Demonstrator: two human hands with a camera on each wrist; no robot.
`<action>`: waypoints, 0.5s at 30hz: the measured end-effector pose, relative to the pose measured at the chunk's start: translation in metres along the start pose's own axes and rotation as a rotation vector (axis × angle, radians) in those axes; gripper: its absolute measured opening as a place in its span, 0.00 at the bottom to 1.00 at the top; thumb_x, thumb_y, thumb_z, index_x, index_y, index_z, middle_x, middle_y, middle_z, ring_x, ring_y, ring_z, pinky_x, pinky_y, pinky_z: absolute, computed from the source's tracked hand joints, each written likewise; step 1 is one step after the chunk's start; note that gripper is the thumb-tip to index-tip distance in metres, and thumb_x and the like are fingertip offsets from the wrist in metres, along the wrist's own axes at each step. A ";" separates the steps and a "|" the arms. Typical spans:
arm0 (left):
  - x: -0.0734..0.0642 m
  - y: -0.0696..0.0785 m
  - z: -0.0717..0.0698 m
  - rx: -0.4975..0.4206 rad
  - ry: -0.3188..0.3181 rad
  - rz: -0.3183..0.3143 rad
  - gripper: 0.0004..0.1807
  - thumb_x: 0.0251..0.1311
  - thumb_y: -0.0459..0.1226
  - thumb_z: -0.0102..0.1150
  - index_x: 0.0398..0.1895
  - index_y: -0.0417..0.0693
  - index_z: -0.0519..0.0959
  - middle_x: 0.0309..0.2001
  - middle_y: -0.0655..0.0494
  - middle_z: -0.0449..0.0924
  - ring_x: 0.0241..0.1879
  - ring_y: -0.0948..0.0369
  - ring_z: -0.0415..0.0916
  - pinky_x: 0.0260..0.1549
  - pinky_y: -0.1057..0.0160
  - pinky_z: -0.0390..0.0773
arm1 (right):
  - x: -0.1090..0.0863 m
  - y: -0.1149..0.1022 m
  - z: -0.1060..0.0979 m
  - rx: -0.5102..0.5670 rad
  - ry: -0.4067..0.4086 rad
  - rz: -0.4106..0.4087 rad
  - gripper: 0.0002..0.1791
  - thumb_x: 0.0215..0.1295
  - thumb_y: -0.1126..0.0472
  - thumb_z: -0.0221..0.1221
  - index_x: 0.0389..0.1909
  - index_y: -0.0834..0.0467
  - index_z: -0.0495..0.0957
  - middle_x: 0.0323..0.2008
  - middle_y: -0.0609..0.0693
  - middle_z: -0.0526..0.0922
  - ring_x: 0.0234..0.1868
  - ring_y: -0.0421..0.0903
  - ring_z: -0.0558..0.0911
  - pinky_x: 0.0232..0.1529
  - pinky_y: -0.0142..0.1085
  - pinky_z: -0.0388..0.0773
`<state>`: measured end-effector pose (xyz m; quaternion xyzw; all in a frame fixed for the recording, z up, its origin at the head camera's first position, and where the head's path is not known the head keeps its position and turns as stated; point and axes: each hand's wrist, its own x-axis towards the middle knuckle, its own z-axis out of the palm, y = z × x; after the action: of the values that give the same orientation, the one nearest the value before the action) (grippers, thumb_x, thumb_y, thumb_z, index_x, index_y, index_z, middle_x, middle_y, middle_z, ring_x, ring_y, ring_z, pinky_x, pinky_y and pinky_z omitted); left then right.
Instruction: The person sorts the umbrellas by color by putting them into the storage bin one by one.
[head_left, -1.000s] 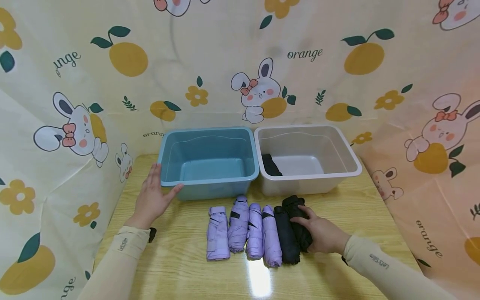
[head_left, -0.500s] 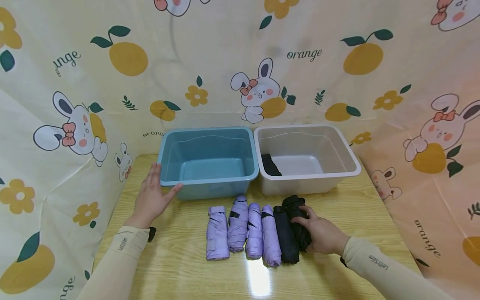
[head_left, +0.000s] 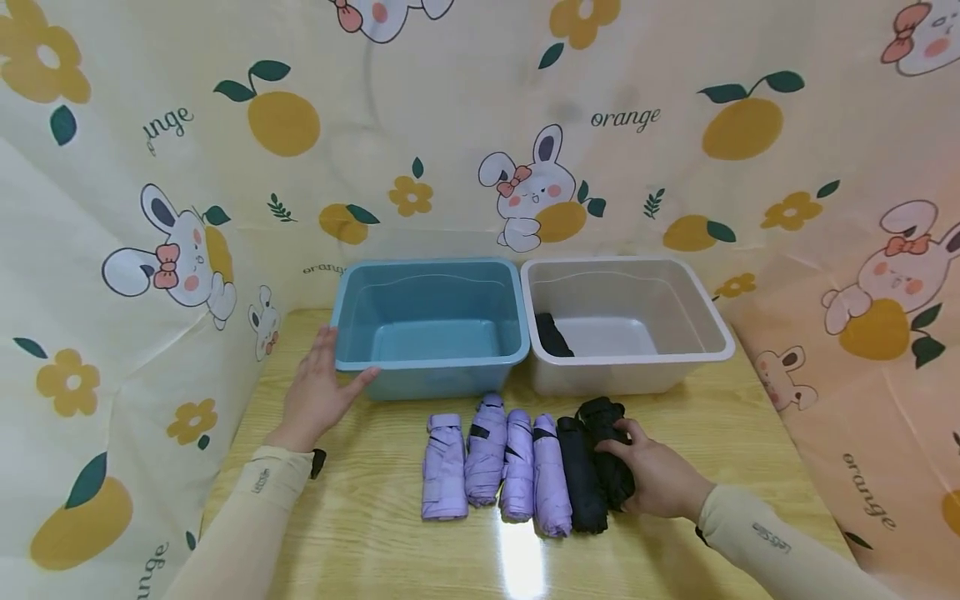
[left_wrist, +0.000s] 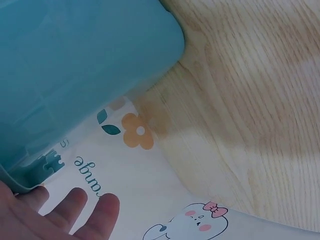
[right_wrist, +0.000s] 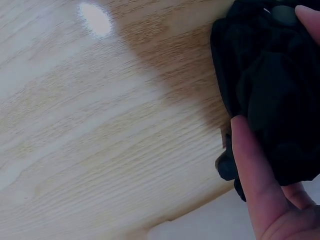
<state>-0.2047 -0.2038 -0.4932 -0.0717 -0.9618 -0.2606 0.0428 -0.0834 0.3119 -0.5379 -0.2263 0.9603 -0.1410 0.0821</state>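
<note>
Side by side on the wooden table (head_left: 360, 533) lie several rolled folding umbrellas: lilac ones, such as this lilac umbrella (head_left: 444, 471), and two black ones to their right. My right hand (head_left: 660, 475) grips the rightmost black umbrella (head_left: 606, 450), which still lies on the table beside the other black umbrella (head_left: 581, 479). In the right wrist view, a finger (right_wrist: 252, 170) and the thumb lie along opposite parts of the black cloth. My left hand (head_left: 318, 396) rests against the left end of the blue bin (head_left: 431, 383), its fingers extended.
A white bin (head_left: 637, 379) stands against the blue one, with a black bundle (head_left: 553, 335) at its left inside. Behind and at both sides hangs a printed cloth (head_left: 450, 100). Bare wood shows between the umbrellas and the table's near side.
The head view has shifted slightly, so everything appears a little further right and lower. Both hands keep their places, at the blue bin and on the black umbrella.
</note>
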 end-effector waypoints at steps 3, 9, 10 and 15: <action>0.001 0.002 0.001 0.006 0.005 0.003 0.59 0.62 0.68 0.52 0.80 0.40 0.41 0.80 0.43 0.36 0.71 0.32 0.48 0.58 0.31 0.62 | -0.001 0.001 0.000 -0.002 0.004 0.005 0.49 0.26 0.58 0.81 0.60 0.53 0.76 0.63 0.68 0.62 0.32 0.49 0.81 0.35 0.45 0.80; 0.002 0.002 -0.001 -0.014 -0.003 0.002 0.60 0.61 0.69 0.52 0.80 0.40 0.41 0.80 0.43 0.35 0.72 0.33 0.47 0.58 0.30 0.62 | -0.003 -0.001 0.002 -0.003 0.024 -0.015 0.49 0.26 0.61 0.80 0.60 0.55 0.76 0.61 0.67 0.62 0.36 0.53 0.81 0.37 0.45 0.80; 0.002 0.003 -0.001 -0.018 -0.008 -0.002 0.60 0.60 0.69 0.53 0.80 0.40 0.41 0.80 0.43 0.34 0.72 0.33 0.46 0.58 0.29 0.61 | -0.004 -0.002 0.002 -0.003 0.026 -0.019 0.49 0.26 0.61 0.80 0.60 0.55 0.76 0.61 0.66 0.62 0.37 0.53 0.81 0.37 0.45 0.80; 0.002 0.002 -0.002 -0.034 -0.016 -0.011 0.61 0.59 0.70 0.53 0.80 0.39 0.41 0.80 0.43 0.34 0.72 0.33 0.46 0.57 0.28 0.61 | -0.005 -0.001 0.002 -0.003 0.022 -0.018 0.49 0.27 0.62 0.80 0.61 0.55 0.76 0.62 0.64 0.62 0.36 0.51 0.80 0.34 0.42 0.79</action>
<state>-0.2060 -0.2028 -0.4903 -0.0690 -0.9580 -0.2764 0.0325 -0.0782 0.3122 -0.5394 -0.2336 0.9593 -0.1427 0.0697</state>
